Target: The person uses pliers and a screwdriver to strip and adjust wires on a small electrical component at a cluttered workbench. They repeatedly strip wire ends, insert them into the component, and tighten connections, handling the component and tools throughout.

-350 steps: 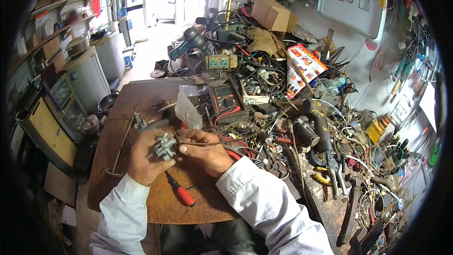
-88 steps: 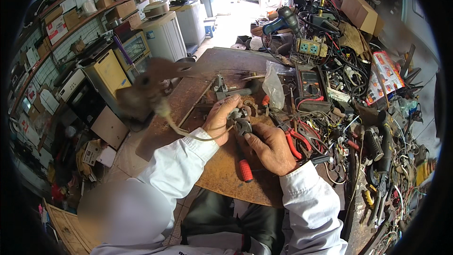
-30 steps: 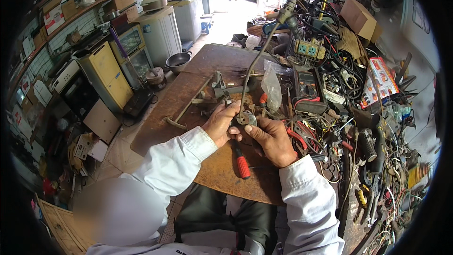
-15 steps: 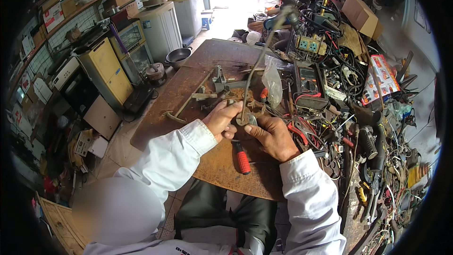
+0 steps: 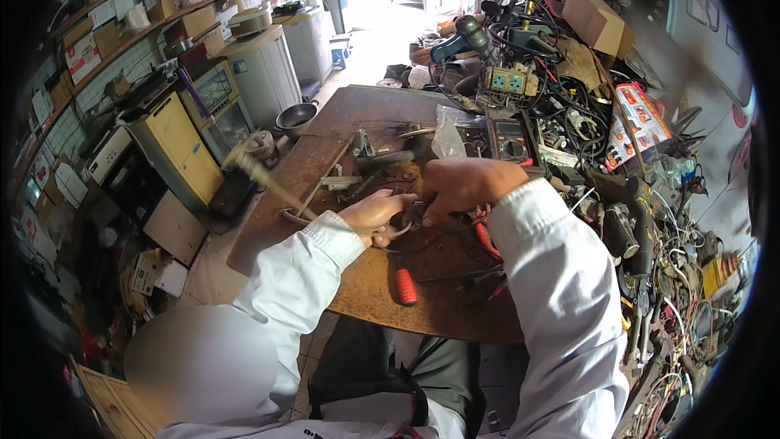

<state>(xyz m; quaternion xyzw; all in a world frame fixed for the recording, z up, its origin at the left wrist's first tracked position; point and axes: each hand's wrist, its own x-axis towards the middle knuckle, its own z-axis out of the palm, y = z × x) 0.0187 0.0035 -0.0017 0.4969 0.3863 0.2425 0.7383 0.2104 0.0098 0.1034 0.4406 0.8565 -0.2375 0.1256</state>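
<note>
My left hand (image 5: 375, 215) is closed around a small part with a pale curved edge, mostly hidden by the fingers. A stiff-looking cord (image 5: 291, 199) runs out from beside this hand to the upper left, its far end smeared by motion. Over the same spot, my right hand (image 5: 475, 184) bends down with its fingers pinched against the part; what lies between them cannot be made out. Below the hands lies a screwdriver with a red handle (image 5: 406, 287). Red-handled pliers (image 5: 486, 240) rest under the right wrist.
On the worn wooden table (image 5: 366, 309) are metal pieces (image 5: 341, 182) and a clear plastic bag (image 5: 448, 134). A multimeter (image 5: 511, 142) stands at the back right. Tangled cables and tools heap along the right side. A dark pan (image 5: 296, 116) sits beyond the table's left edge.
The cord has swung from pointing up and away to the upper left. My right hand has risen and turned over the part, while the left stays nearly in place. The view has shifted slightly.
</note>
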